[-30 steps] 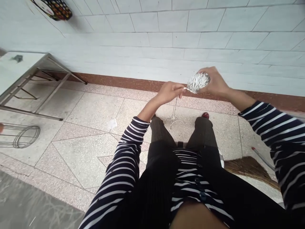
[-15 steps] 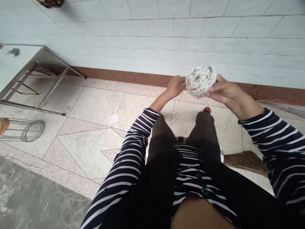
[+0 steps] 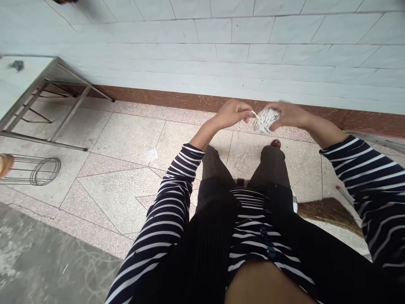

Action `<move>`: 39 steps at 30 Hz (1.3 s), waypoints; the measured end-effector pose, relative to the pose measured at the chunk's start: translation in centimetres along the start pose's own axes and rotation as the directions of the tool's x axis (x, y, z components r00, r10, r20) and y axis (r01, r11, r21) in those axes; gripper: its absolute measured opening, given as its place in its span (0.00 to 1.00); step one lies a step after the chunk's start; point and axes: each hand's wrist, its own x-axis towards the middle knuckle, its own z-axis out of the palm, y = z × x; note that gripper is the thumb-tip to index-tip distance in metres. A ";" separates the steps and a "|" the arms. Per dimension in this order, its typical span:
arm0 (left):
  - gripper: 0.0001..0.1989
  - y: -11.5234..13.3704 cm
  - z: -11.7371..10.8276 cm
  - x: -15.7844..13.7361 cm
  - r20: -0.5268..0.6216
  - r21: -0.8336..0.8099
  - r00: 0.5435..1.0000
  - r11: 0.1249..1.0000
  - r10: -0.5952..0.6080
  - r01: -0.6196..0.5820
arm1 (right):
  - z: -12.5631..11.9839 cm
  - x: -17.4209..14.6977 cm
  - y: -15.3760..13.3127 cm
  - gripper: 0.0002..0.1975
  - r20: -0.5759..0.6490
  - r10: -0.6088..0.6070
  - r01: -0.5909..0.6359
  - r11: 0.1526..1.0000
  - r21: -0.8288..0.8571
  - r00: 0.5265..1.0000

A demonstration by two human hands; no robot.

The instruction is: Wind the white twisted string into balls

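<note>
A ball of white cord (image 3: 263,122) hangs in the air in front of me, above the floor near the wall's foot. My right hand (image 3: 286,114) is wrapped round its right side, the fingers slightly blurred. On the other side, my left hand (image 3: 236,113) pinches a short strand between thumb and fingers, and this strand runs across to the ball. A small gap separates my left fingertips from the wound cord.
A white-topped metal table (image 3: 34,76) stands at the left by the tiled wall (image 3: 215,33). Below it lies a wire frame (image 3: 46,172). A scrap of white paper (image 3: 152,155) is on the floor, and a straw broom (image 3: 329,213) lies at my right.
The ball has turned and dropped slightly, and my right hand has moved over its top. A strand now shows at my left fingers. The loose cord near my feet is no longer visible.
</note>
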 end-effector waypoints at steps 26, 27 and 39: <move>0.25 -3.6 0.9 -2.2 -0.061 -0.434 0.996 0.900 -0.070 0.037 | 2.0 -5.9 -1.2 0.53 0.123 -0.101 -0.051 0.532 0.845 0.987; 0.25 -3.8 1.0 -2.3 -0.046 -0.416 0.997 0.908 -0.069 0.043 | 2.0 -6.0 -1.5 0.54 0.113 -0.087 -0.051 0.522 0.852 0.990; 0.15 -7.4 3.8 -2.0 -0.210 -0.199 0.966 0.974 -0.149 0.107 | -0.3 -6.4 -3.8 0.55 0.024 -0.052 0.012 0.595 0.804 0.998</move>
